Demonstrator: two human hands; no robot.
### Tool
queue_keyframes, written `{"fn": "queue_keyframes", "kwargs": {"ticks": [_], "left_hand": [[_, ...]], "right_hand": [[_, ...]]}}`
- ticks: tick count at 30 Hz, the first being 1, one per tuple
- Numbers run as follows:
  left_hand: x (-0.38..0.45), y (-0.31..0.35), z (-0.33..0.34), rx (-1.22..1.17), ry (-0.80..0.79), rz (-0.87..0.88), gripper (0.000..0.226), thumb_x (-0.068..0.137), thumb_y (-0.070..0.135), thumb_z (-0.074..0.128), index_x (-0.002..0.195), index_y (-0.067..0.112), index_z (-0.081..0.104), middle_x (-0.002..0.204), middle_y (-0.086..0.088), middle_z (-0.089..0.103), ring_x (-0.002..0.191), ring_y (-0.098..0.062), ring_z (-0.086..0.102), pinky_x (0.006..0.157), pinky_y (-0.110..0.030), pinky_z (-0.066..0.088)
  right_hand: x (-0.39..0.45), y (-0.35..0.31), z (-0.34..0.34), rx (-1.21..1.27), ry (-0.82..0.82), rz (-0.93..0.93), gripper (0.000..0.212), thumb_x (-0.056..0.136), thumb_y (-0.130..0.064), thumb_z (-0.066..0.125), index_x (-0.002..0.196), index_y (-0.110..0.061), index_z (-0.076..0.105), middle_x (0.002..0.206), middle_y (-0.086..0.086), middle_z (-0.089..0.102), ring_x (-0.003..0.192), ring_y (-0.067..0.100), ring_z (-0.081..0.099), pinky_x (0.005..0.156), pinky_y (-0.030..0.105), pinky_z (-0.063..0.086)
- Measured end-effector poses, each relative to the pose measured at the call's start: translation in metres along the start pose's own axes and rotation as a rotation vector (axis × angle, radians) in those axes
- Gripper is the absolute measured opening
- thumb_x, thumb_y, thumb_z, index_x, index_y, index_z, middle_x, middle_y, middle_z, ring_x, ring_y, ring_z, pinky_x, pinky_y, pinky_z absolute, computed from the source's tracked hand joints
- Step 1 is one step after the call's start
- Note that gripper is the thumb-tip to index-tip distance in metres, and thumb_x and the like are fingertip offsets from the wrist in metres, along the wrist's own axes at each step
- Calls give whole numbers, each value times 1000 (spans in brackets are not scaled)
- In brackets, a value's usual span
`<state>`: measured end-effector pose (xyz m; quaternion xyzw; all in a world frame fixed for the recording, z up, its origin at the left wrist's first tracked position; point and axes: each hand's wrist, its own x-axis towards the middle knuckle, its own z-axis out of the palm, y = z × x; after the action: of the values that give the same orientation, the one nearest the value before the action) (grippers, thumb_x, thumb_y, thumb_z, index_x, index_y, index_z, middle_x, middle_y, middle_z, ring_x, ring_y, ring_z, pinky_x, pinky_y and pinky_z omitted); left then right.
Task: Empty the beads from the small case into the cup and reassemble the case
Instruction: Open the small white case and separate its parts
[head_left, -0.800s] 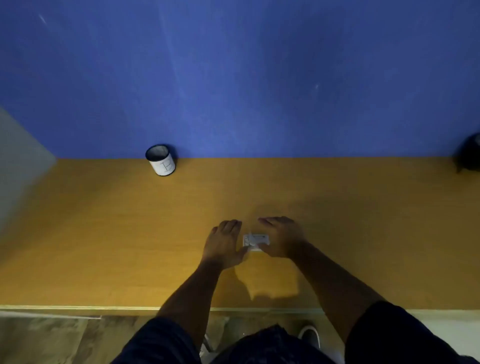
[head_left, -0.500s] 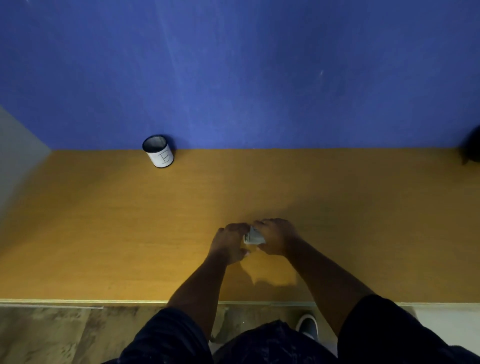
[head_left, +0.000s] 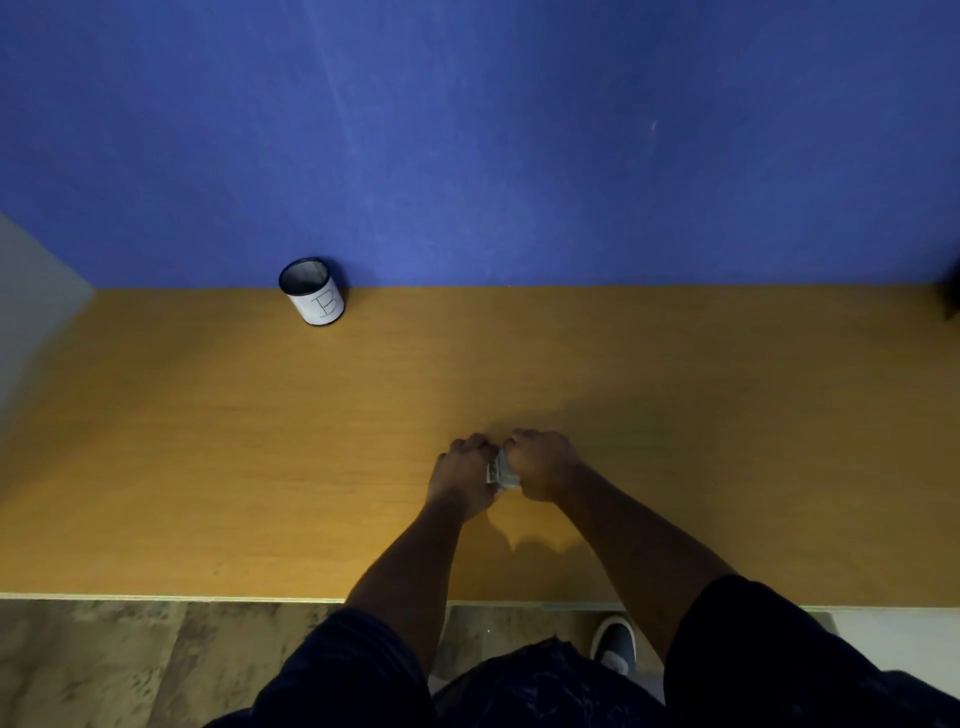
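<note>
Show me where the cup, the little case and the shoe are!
cup (head_left: 317, 301), head view, on its white side by the letter.
small case (head_left: 500, 469), head view, on the sliver between both hands.
shoe (head_left: 615, 642), head view, on its dark top.

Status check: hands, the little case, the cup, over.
Left hand and right hand both clamped on small case. Cup upright, far left by wall. Path between clear.

One cup (head_left: 312, 292) stood on one table (head_left: 208, 441). Two hands, a left hand (head_left: 464, 475) and a right hand (head_left: 543, 465), gripped one small case (head_left: 501, 470). One shoe (head_left: 615, 642) showed below.
</note>
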<state>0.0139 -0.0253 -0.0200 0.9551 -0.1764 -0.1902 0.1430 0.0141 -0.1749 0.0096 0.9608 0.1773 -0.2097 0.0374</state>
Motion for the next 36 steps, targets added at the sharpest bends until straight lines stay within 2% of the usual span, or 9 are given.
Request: {"fn": "queue_keyframes", "kwargs": {"ticks": [15, 18, 21, 23, 26, 28, 31, 36], "left_hand": [[10, -6, 2, 71, -25, 71, 63, 77, 37, 75, 132, 16, 53, 134, -3, 46, 126, -29, 45, 94, -47, 51], [11, -8, 1, 46, -23, 69, 69, 75, 38, 77, 135, 17, 51, 135, -3, 46, 126, -29, 46, 95, -47, 52], [13, -9, -1, 41, -25, 69, 75, 75, 40, 77, 139, 15, 48, 137, -3, 46, 128, -29, 45, 98, -49, 52], [13, -10, -1, 41, -25, 75, 69, 75, 40, 77, 135, 16, 52, 136, -3, 47, 127, -29, 45, 98, -47, 52], [13, -11, -2, 41, -26, 96, 66, 76, 39, 77, 134, 19, 53, 136, -1, 47, 126, -28, 46, 98, -46, 52], [14, -11, -3, 53, -27, 114, 67, 76, 38, 78, 135, 18, 52, 137, -2, 48, 126, -28, 47, 99, -46, 52], [15, -10, -4, 88, -42, 138, 69, 77, 38, 76, 137, 17, 50, 138, -4, 47, 127, -29, 47, 100, -46, 51], [16, -8, -6, 130, -59, 160, 71, 78, 39, 75, 139, 16, 47, 137, -7, 46, 127, -29, 47, 99, -45, 50]], "right_hand": [[13, 25, -12, 82, -57, -97, 32, 77, -24, 69, 107, -14, 65, 111, 9, 64, 101, 32, 65, 80, 39, 56], [14, 39, -13, 216, -63, -87, 37, 76, -24, 72, 109, -12, 62, 112, 10, 63, 100, 32, 63, 79, 39, 54], [9, 53, -6, 452, -41, -48, 43, 75, -18, 77, 114, -8, 62, 115, 11, 62, 103, 29, 62, 86, 42, 54], [3, 60, 2, 627, 34, 23, 46, 75, -18, 80, 115, -7, 62, 115, 10, 64, 104, 27, 63, 86, 39, 54], [-6, 69, 12, 832, 134, 175, 46, 74, -26, 84, 111, -10, 62, 106, 4, 65, 98, 22, 64, 76, 32, 51], [-11, 75, 16, 919, 185, 287, 47, 72, -30, 85, 110, -12, 64, 104, 3, 68, 95, 22, 65, 77, 34, 54], [-19, 83, 21, 906, 260, 462, 49, 68, -38, 86, 108, -14, 68, 103, 4, 72, 94, 22, 67, 79, 35, 55], [-34, 94, 24, 802, 295, 681, 49, 66, -43, 84, 102, -13, 70, 104, 7, 74, 99, 28, 70, 80, 34, 54]]}}
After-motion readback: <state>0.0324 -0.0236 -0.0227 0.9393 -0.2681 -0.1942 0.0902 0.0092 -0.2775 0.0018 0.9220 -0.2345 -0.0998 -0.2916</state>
